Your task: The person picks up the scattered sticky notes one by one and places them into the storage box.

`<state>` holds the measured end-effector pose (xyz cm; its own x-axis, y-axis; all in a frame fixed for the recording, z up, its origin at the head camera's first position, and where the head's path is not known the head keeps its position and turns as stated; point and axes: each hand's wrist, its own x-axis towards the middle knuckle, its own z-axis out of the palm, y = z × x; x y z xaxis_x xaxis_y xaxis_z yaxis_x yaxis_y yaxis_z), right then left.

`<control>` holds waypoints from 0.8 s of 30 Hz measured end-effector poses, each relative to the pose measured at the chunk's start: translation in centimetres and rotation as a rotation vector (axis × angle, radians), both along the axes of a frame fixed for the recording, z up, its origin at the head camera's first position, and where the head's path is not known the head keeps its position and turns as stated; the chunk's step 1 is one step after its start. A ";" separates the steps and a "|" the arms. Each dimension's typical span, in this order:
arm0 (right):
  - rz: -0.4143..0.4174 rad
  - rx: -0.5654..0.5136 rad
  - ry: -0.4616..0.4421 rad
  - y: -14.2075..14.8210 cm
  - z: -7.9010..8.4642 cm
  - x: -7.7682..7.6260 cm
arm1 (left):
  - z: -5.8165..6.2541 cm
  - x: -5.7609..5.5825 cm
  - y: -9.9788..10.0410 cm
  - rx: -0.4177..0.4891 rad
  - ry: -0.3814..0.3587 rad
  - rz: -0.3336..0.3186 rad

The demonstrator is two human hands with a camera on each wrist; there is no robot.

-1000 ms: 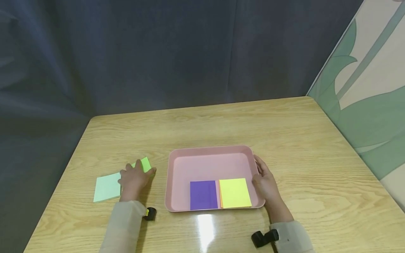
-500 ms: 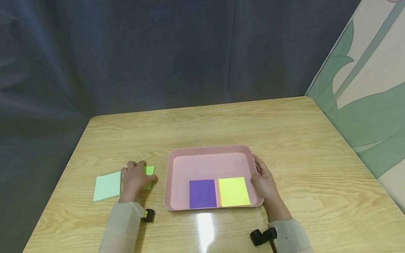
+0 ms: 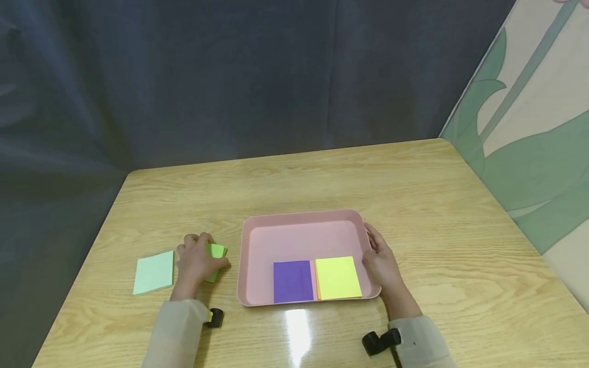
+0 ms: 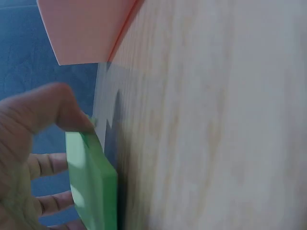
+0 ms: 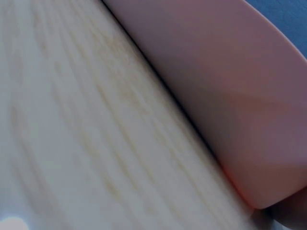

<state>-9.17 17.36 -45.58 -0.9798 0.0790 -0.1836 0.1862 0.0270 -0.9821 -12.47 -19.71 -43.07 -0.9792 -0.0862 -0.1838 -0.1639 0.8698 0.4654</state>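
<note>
My left hand grips a light-green sticky note pad on the left half of the table. In the left wrist view, the thumb bends over one edge of the green pad and the other fingers lie along its far side; it stands tilted close over the wood. A pink tray sits just right of this hand. My right hand holds its right rim, thumb on the inner side. The tray's outer wall fills much of the right wrist view, where most of that hand is out of frame.
Inside the tray, a purple square pad lies beside a yellow pad, with an orange edge showing under the yellow. A mint-green pad rests on the wooden table left of my left hand. A dark curtain hangs behind.
My left hand's fingers have drawn the green pad nearer and turned it, and it now tilts within the grip. My right hand stays on the tray rim.
</note>
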 end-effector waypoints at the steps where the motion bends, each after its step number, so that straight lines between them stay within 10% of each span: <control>1: 0.002 0.001 0.001 0.0 0.0 0.0 | 0.0 0.0 0.0 0.020 0.003 0.012; 16: -0.001 0.014 0.000 0.1 0.1 0.0 | 1.5 0.7 1.6 0.394 0.027 0.062; 24: -0.001 -0.015 0.004 0.0 0.1 0.0 | 2.2 0.9 3.1 0.410 0.057 -0.004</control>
<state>-9.19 17.35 -45.51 -0.9805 0.0771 -0.1806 0.1820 0.0117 -0.9832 -11.60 -16.65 -40.85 -0.9890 -0.0132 -0.1471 -0.1244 0.6111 0.7817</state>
